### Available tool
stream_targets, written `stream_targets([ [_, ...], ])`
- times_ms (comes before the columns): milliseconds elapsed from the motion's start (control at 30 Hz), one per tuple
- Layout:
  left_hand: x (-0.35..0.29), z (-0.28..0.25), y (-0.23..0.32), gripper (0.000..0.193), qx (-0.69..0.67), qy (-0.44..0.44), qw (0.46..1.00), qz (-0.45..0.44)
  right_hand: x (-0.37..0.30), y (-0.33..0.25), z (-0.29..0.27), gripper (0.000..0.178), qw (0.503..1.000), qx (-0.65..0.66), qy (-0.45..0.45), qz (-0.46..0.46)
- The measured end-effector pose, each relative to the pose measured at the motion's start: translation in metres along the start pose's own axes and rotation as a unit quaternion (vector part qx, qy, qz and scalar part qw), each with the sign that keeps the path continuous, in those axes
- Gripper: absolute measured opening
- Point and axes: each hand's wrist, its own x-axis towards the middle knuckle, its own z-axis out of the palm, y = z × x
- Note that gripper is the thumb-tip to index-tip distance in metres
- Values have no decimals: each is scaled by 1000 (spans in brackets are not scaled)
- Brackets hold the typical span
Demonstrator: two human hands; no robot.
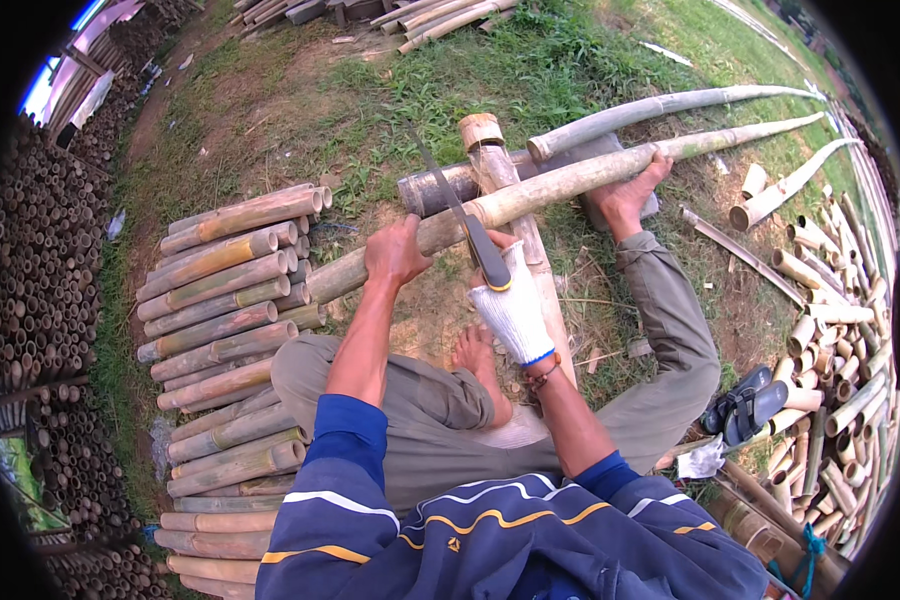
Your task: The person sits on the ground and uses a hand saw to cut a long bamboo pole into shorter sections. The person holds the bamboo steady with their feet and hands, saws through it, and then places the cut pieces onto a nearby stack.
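A long bamboo pole (560, 188) slants from near my left knee up to the far right. My bare left hand (395, 250) is closed around its near part. My right hand (515, 305), in a white knit glove, grips the dark handle of a hand saw (485, 255). Its blade lies across the pole, just right of my left hand, pointing away from me. The pole rests over a bamboo support (515, 195) and a dark thick crosspiece (440, 188). My right foot (625, 200) presses against the pole farther along.
Cut bamboo lengths (230, 340) are stacked at the left. Loose short pieces (840, 400) heap up at the right, near black sandals (745, 405). Another long pole (670, 105) lies beyond mine. Bundled bamboo (45, 240) stands at far left. Grass (370, 90) and dirt surround me.
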Motion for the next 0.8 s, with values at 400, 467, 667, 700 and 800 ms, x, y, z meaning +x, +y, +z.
stream_targets([
  [400,0,-15,-6,57,-12,-42,999,12,-171,-41,-94,64,991,-94,-44,83],
  [467,-2,-15,1,55,-18,-44,999,4,-155,-37,-89,63,992,-93,-46,77],
  [667,6,-19,0,55,-7,-59,998,3,13,-8,1,57,997,11,-20,74],
  [700,7,-19,5,56,-11,-57,998,12,10,-5,-2,58,996,-11,-24,81],
  [800,-1,-21,-9,59,-22,-56,998,12,-47,-32,-35,64,994,-74,-45,70],
])
